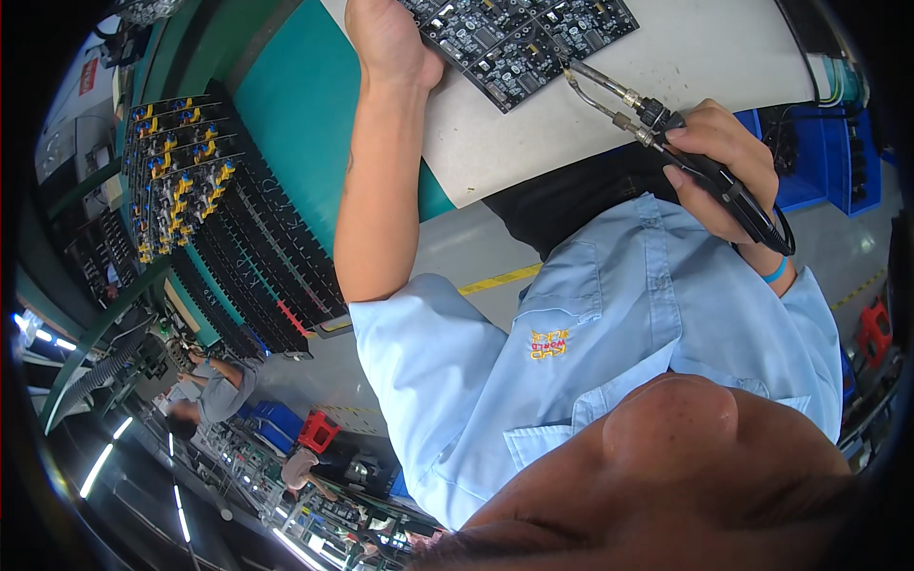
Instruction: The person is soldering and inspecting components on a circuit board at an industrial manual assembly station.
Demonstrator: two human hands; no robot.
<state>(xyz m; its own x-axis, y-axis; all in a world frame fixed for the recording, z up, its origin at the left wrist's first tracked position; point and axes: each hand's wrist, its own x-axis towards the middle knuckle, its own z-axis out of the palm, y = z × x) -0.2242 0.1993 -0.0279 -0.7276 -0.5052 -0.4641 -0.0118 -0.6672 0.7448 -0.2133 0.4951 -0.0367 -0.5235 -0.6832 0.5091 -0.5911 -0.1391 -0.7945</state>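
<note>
Holding a soldering tool (698, 167) in the right hand (728, 143), with grip closed around the black handle, pinched by thumb and forefinger toward the metal end. Pointing two slender metal tips (569, 74) at the near edge of a dark circuit board panel (519, 57); hard to tell at this angle whether touching or just short. Having that panel at the top of the view, partly cut off, over a pale sheet (724, 57) on the bench (305, 114). Resting the left hand (390, 43) at the panel's left edge, with fingertips out of frame; cannot tell whether spread or pinching. Probably at a soldering or touch-up step, judging by tool and placement. Next, likely calling for a steadied panel, a light touch on one chosen spot, and a clean lift without brushing crowded components (490, 36).
</note>
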